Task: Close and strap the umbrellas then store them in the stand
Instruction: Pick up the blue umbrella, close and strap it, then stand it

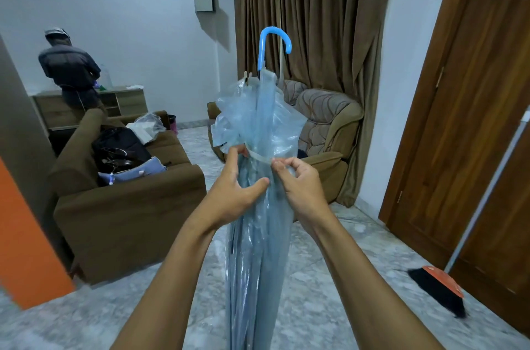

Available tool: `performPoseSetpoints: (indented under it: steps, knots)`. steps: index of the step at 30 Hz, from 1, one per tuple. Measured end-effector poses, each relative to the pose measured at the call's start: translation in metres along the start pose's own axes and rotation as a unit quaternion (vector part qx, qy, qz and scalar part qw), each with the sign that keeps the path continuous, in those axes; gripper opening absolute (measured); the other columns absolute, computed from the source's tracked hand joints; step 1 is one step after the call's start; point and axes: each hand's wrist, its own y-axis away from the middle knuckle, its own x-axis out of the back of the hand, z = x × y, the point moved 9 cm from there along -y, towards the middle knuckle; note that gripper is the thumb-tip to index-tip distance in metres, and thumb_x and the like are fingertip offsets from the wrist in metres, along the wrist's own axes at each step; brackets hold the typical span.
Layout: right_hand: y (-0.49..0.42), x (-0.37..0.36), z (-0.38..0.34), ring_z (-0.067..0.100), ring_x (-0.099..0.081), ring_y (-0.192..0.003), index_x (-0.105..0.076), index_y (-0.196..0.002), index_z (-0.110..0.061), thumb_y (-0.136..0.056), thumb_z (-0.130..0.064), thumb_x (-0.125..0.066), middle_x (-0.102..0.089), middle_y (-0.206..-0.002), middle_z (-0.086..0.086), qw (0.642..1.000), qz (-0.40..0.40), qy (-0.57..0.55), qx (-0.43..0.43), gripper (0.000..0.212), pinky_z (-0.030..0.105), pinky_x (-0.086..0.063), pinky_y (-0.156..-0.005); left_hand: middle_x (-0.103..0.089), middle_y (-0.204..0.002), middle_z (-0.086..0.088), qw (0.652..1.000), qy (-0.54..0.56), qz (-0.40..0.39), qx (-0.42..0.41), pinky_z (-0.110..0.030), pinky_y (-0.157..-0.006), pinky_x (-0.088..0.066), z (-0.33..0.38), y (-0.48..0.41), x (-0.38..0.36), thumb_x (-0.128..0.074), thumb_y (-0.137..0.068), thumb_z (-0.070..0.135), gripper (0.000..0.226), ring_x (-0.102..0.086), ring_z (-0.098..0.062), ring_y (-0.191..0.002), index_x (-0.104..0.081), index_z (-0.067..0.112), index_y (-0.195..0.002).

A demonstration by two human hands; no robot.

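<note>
A person holds a closed, translucent blue umbrella (pixel 258 235) upright in the middle of a living room, its curved blue handle (pixel 274 34) at the top and its lower end running out of view at the bottom edge. The left hand (pixel 235 192) wraps the folded canopy from the left, thumb laid across the front and fingertips reaching up to the pale strap (pixel 259 156) that crosses the bundle. The right hand (pixel 301 186) is just beside it on the right, thumb and forefinger pinching the strap's free end against the canopy while the other fingers curl in. The strap lies between the two hands at fingertip level. Above it the plastic panels puff out loosely; below it the canopy hangs in tighter folds between the forearms. Whether the strap is fastened cannot be told. A brown sofa (pixel 129 206) stands to the left with dark bags (pixel 120 149) piled on its seat, and a padded armchair (pixel 329 126) sits behind the umbrella before a brown curtain (pixel 315 19). A broom (pixel 438 289) with an orange head leans near a wooden door (pixel 473 120) on the right, its bristles on the marble-patterned floor (pixel 329 278). A second person (pixel 70 71) stands at a low cabinet (pixel 126 103) by the far wall, back turned.
</note>
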Motion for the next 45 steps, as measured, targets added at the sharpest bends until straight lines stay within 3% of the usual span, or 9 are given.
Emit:
performPoseSetpoints:
  steps: [3, 9, 13, 20, 24, 28, 37, 42, 45]
  knots:
    - [0.005, -0.011, 0.001, 0.009, -0.068, -0.078, -0.067, -0.090, -0.016, -0.096, -0.019, -0.062, -0.073, -0.087, 0.000, 1.000, -0.023, -0.008, -0.010, 0.009, 0.022, -0.057, -0.068, -0.059, -0.124, 0.004, 1.000, 0.020, 0.015, -0.017, -0.034, -0.096, -0.053, 0.002, 0.005, 0.003, -0.065, -0.089, 0.016, 0.052, -0.061, -0.006, -0.112, -0.036, 0.026, -0.131]
    - [0.014, -0.026, 0.006, 0.018, -0.070, -0.088, -0.068, -0.102, -0.010, -0.096, -0.019, -0.062, -0.073, -0.103, 0.013, 0.997, -0.044, -0.056, -0.038, 0.012, 0.027, -0.059, -0.075, -0.060, -0.110, 0.008, 0.997, 0.075, 0.025, -0.003, -0.021, -0.077, -0.054, 0.004, 0.013, 0.005, -0.062, -0.079, 0.019, 0.050, -0.065, -0.002, -0.097, -0.035, 0.039, -0.115]
    - [0.016, -0.035, 0.002, 0.015, -0.072, -0.083, -0.068, -0.098, -0.010, -0.096, -0.017, -0.061, -0.075, -0.094, 0.007, 0.992, -0.074, -0.087, -0.052, 0.010, 0.024, -0.058, -0.068, -0.056, -0.122, 0.010, 0.999, 0.046, 0.003, 0.012, -0.020, -0.085, -0.054, 0.000, 0.018, 0.009, -0.080, -0.077, 0.018, 0.080, -0.063, 0.005, -0.105, -0.024, 0.026, -0.133]
    - [0.013, -0.044, -0.008, 0.003, -0.067, -0.068, -0.068, -0.096, -0.002, -0.096, -0.021, -0.062, -0.072, -0.081, -0.001, 0.991, -0.128, -0.021, -0.036, 0.020, 0.014, -0.050, -0.056, -0.058, -0.113, 0.008, 0.995, 0.057, 0.077, 0.027, -0.017, -0.073, -0.055, -0.009, 0.020, 0.032, -0.069, -0.083, 0.002, 0.068, -0.066, 0.003, -0.095, -0.025, 0.029, -0.127]
    - [0.005, -0.027, -0.006, 0.009, -0.067, -0.076, -0.073, -0.097, -0.006, -0.093, -0.029, -0.067, -0.077, -0.094, 0.005, 0.994, -0.091, 0.057, -0.023, 0.025, 0.022, -0.055, -0.063, -0.058, -0.113, -0.003, 0.983, 0.105, 0.147, 0.040, -0.027, -0.075, -0.055, -0.016, 0.026, 0.054, -0.058, -0.087, -0.005, 0.053, -0.065, -0.020, -0.103, -0.031, 0.035, -0.108]
    - [0.001, -0.025, 0.010, 0.009, -0.067, -0.085, -0.072, -0.091, -0.014, -0.092, -0.031, -0.067, -0.076, -0.091, 0.000, 0.992, -0.088, 0.079, -0.048, 0.018, 0.029, -0.053, -0.078, -0.062, -0.102, -0.006, 0.965, 0.238, 0.087, 0.066, -0.025, -0.061, -0.056, -0.016, 0.031, 0.040, -0.058, -0.087, -0.009, 0.056, -0.068, -0.016, -0.079, -0.032, 0.025, -0.121]
    - [0.008, -0.043, 0.036, 0.032, -0.065, -0.102, -0.051, -0.131, 0.007, -0.099, -0.018, -0.056, -0.067, -0.120, 0.024, 0.974, -0.092, -0.137, -0.158, 0.040, 0.047, -0.054, -0.091, -0.068, -0.108, -0.012, 0.922, 0.374, 0.023, 0.093, -0.038, -0.071, -0.057, -0.027, 0.032, 0.015, -0.067, -0.074, 0.007, 0.059, -0.069, -0.027, -0.088, -0.048, 0.029, -0.124]
    - [0.008, -0.033, 0.035, 0.027, -0.070, -0.090, -0.048, -0.133, 0.006, -0.101, -0.014, -0.052, -0.068, -0.118, 0.024, 0.973, -0.050, -0.177, -0.138, 0.038, 0.036, -0.062, -0.073, -0.066, -0.119, -0.011, 0.961, 0.249, 0.071, 0.094, -0.046, -0.086, -0.057, -0.033, 0.026, 0.027, -0.083, -0.070, 0.028, 0.058, -0.069, -0.031, -0.102, -0.059, 0.028, -0.123]
    - [0.009, -0.029, 0.026, 0.021, -0.072, -0.084, -0.053, -0.126, 0.006, -0.100, -0.012, -0.054, -0.072, -0.108, 0.019, 0.979, -0.047, -0.166, -0.112, 0.032, 0.029, -0.060, -0.064, -0.074, -0.104, -0.004, 0.974, 0.181, 0.113, 0.075, -0.028, -0.074, -0.058, -0.030, 0.028, 0.041, -0.078, -0.081, 0.026, 0.036, -0.072, -0.018, -0.093, -0.068, 0.023, -0.115]
